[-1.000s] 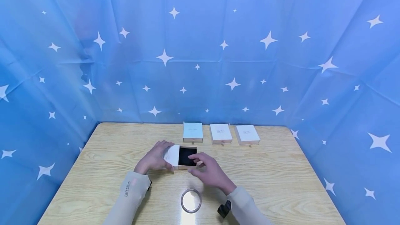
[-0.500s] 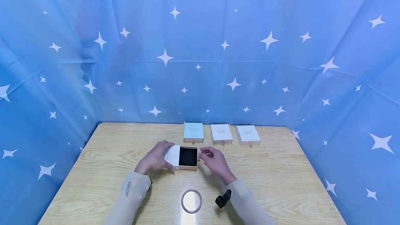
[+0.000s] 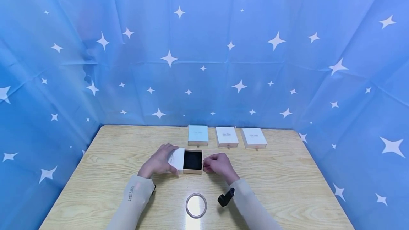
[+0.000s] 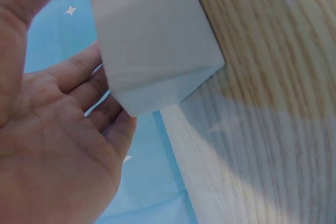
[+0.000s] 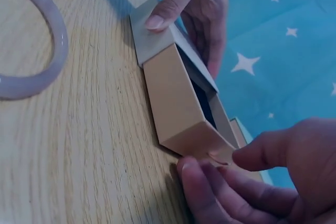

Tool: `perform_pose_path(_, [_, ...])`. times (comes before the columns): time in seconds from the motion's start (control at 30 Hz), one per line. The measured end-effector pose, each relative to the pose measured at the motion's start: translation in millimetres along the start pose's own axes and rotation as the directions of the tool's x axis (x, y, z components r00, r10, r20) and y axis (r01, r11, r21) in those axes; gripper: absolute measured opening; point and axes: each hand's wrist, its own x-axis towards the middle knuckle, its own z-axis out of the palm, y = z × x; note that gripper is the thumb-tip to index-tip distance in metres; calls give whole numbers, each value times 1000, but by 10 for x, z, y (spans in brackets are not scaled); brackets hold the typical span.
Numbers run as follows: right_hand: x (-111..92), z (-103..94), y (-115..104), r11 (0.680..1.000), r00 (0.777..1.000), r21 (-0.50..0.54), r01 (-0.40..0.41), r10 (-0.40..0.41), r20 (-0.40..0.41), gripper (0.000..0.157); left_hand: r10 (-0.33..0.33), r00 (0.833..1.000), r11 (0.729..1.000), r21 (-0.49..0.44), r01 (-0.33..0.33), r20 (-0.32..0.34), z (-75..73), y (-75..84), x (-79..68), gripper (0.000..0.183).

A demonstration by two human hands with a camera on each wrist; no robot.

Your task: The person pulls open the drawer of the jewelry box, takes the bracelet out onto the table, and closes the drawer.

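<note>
A white drawer-style gift box [image 3: 179, 159] stands on the table with its tan inner drawer [image 3: 192, 171] partly slid out to the right, black lining showing inside. My left hand [image 3: 159, 160] grips the white sleeve [image 5: 152, 32], thumb on the near side and fingers round the far side. At the drawer's end, my right hand [image 3: 218, 165] has its thumb and curled fingers at a small ribbon pull tab [image 5: 216, 158], pinching it. A pale mauve bangle [image 3: 187, 206] lies flat on the table, nearer the body than the box.
Along the back of the wooden table [image 3: 112, 173] stand three closed boxes: a light blue one [image 3: 198, 134], a white one [image 3: 226, 136] and another white one [image 3: 254, 137]. A blue star-patterned curtain [image 3: 204, 81] hangs behind and at both sides.
My right hand has gone from over the open drawer to its right end, and its fingers have curled in at the pull tab. The left hand, box and bangle have stayed put.
</note>
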Motion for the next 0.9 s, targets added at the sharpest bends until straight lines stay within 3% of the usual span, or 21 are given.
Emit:
perform_pose_path(0.6, [118, 69, 68, 1000, 998, -6, 5, -6, -63, 13, -12, 1000, 1000, -12, 12, 0, 7, 11, 5, 100])
perform_pose_path(0.9, [90, 86, 44, 996, 995, -69, 47, -53, -89, 14, -1, 1000, 1000, -14, 1, 3, -2, 15, -3, 102])
